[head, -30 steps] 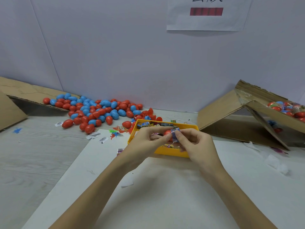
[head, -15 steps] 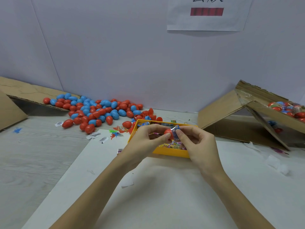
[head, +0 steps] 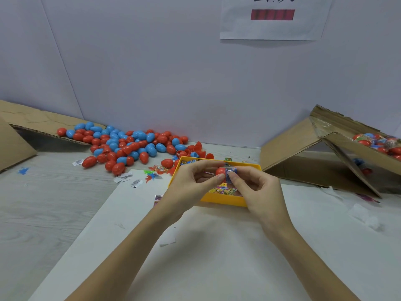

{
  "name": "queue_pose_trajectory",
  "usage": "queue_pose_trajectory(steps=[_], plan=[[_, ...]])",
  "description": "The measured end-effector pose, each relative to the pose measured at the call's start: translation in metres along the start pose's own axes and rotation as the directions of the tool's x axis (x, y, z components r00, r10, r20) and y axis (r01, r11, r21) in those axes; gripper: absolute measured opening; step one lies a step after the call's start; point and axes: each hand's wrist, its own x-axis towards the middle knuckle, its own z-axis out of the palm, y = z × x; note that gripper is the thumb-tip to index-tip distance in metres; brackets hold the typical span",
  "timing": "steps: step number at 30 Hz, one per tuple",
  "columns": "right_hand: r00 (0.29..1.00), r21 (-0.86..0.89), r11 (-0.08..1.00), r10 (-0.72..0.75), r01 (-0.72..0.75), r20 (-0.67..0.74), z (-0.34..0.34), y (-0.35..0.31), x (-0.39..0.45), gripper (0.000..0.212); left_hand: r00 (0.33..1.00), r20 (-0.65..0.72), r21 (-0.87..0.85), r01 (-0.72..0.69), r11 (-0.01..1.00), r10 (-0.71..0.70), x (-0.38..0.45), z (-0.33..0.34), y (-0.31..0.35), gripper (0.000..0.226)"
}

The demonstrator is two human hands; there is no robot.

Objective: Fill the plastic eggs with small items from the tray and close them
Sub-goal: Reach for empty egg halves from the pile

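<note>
My left hand pinches a red egg half over the yellow tray. Against the egg's open end, my right hand pinches a small blue wrapped item. Both hands meet above the tray's middle. The tray holds colourful wrapped sweets, partly hidden by my hands. A pile of red and blue plastic eggs lies on the table at the back left.
A tipped cardboard box at the right holds several filled eggs. Flattened cardboard lies at the far left. Paper scraps and small plastic toys are scattered left of the tray. A white sheet covers the near table.
Both hands rose slightly over the tray, and the right hand has brought the blue item closer against the red egg half.
</note>
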Motion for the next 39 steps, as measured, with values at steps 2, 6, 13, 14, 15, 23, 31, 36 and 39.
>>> queue_pose_trajectory(steps=[2, 6, 13, 14, 15, 23, 31, 36, 39], plan=[[1.000, 0.027, 0.999, 0.028, -0.028, -0.008, 0.001, -0.001, 0.000, 0.021, 0.998, -0.033, 0.019, -0.057, 0.998, 0.057, -0.001, 0.002, -0.001, 0.031], [0.983, 0.208, 0.961, 0.181, -0.180, 0.013, -0.001, -0.004, -0.001, 0.022, 0.979, -0.036, 0.069, -0.198, 0.978, 0.201, -0.004, 0.009, -0.002, 0.038], [0.836, 0.607, 0.581, 0.449, -0.542, 0.316, 0.001, -0.017, 0.001, 0.036, 0.903, -0.029, 0.360, -0.390, 0.848, 0.428, -0.004, 0.012, -0.007, 0.046], [0.826, 0.624, 0.549, 0.451, -0.555, 0.338, 0.001, -0.018, 0.001, 0.040, 0.898, -0.017, 0.378, -0.402, 0.834, 0.440, -0.004, 0.011, -0.007, 0.045], [0.821, 0.634, 0.530, 0.450, -0.563, 0.352, 0.002, -0.018, 0.001, 0.043, 0.892, -0.004, 0.392, -0.414, 0.822, 0.451, -0.004, 0.011, -0.007, 0.045], [0.750, 0.676, 0.366, 0.490, -0.640, 0.444, 0.008, -0.019, -0.002, 0.017, 0.879, 0.082, 0.389, -0.462, 0.797, 0.469, -0.003, 0.013, -0.009, 0.040], [0.702, 0.677, 0.295, 0.540, -0.674, 0.463, 0.013, -0.020, -0.004, 0.028, 0.875, 0.055, 0.361, -0.466, 0.808, 0.480, -0.002, 0.012, -0.010, 0.032], [0.679, 0.669, 0.262, 0.544, -0.695, 0.492, 0.013, -0.021, -0.005, 0.031, 0.897, 0.019, 0.296, -0.428, 0.854, 0.443, -0.003, 0.011, -0.007, 0.030], [0.684, 0.668, 0.272, 0.540, -0.693, 0.491, 0.013, -0.023, -0.006, 0.032, 0.919, 0.015, 0.251, -0.386, 0.888, 0.395, -0.005, 0.011, -0.004, 0.031]])
